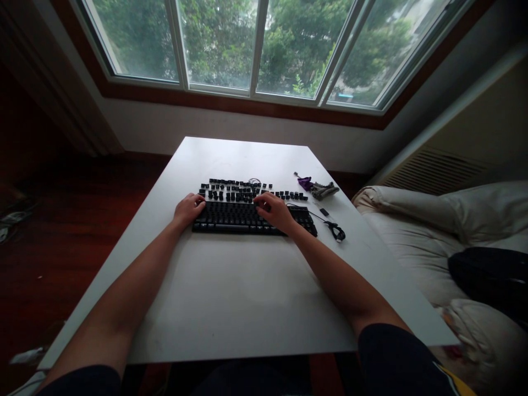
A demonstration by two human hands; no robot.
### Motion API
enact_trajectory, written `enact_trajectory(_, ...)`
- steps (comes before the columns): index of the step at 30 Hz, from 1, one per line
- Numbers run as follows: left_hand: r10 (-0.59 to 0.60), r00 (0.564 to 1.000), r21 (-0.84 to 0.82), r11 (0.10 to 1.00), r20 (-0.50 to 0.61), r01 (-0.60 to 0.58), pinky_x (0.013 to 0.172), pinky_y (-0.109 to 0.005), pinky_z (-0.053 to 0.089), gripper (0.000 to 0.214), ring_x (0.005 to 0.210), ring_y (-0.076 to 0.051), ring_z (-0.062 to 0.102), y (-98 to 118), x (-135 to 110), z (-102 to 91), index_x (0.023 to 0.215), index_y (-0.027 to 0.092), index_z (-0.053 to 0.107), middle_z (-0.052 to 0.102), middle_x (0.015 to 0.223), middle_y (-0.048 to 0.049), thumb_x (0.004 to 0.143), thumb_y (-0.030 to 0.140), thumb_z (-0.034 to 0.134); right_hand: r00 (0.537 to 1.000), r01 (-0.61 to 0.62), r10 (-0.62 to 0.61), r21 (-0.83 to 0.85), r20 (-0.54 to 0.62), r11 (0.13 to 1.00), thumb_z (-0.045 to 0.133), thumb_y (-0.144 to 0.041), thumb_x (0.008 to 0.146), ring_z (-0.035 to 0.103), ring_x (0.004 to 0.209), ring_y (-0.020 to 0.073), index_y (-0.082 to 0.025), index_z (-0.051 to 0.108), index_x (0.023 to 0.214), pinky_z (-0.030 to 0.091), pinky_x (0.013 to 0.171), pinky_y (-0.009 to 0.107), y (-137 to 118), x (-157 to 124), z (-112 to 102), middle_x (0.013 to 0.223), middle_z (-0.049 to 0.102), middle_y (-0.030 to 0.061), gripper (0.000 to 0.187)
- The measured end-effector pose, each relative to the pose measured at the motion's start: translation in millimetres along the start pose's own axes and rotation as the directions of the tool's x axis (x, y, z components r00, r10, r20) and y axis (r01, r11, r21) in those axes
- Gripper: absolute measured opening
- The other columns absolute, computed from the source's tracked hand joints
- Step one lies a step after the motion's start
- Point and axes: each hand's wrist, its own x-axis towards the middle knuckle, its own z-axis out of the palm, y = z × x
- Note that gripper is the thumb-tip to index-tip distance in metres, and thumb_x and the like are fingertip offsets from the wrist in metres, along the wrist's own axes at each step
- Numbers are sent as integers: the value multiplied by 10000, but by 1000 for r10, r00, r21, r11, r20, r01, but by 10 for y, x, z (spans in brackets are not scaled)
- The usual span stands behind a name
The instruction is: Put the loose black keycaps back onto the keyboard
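A black keyboard [235, 218] lies on a white table [231, 297], with rows of loose black keycaps [231, 190] set out just behind it. My left hand [188, 209] rests at the keyboard's left end, its fingers curled against the edge. Over the right half of the keyboard, my right hand [275, 212] has its fingertips bent down onto the keys. Whether it pinches a keycap is too small to tell.
A purple tool and a greyish bundle [319, 188] lie behind the keyboard on the right. A black cable [334, 228] curls near the right end. A bed with white bedding [437, 236] stands right of the table. Windows are ahead, dark wooden floor on the left.
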Motion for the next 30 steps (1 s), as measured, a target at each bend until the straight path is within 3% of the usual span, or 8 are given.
enact_trajectory(6, -13, 1000, 10, 1000, 5, 13, 803, -311, 481, 262, 873, -195, 627, 34, 16, 1, 1040, 253, 717, 640, 1038, -44, 907, 388, 537, 998, 9, -4, 86, -58, 996, 602, -273, 898, 549, 766, 146, -224, 640, 1068, 471, 711, 283, -161, -50, -15, 922, 585, 33, 181)
enact_trajectory(16, 6, 1000, 17, 1000, -1, -6, 793, -312, 473, 271, 877, -194, 625, -17, 44, 64, 1040, 251, 712, 639, 1034, -38, 903, 397, 530, 978, 173, -148, 174, -147, 970, 652, -243, 893, 567, 752, 131, -239, 658, 1062, 490, 691, 281, -358, -105, -10, 923, 603, 25, 169)
enact_trajectory(21, 7, 1000, 16, 1000, 2, -7, 784, -316, 474, 267, 867, -195, 627, -13, 41, 64, 1036, 255, 715, 642, 1038, -39, 902, 404, 537, 995, 54, -37, 186, -97, 981, 658, -232, 867, 589, 720, 122, -225, 656, 1063, 477, 661, 259, -153, -108, 30, 890, 652, 9, 196)
enact_trajectory(26, 14, 1000, 11, 1000, -7, -14, 770, -311, 471, 259, 861, -190, 627, -8, 29, 59, 1030, 254, 710, 641, 1029, -34, 903, 398, 536, 988, -143, 137, 99, 72, 985, 676, -251, 833, 601, 710, 138, -212, 685, 1007, 468, 680, 271, 194, -107, 73, 831, 689, -5, 179)
enact_trajectory(30, 12, 1000, 12, 1000, -6, -12, 769, -308, 470, 257, 870, -189, 629, 4, 29, 48, 1032, 253, 709, 645, 1034, -34, 905, 397, 536, 991, -84, 84, -10, 100, 996, 695, -234, 813, 621, 882, 192, -207, 718, 920, 481, 814, 337, 334, -114, 78, 960, 696, 45, 113)
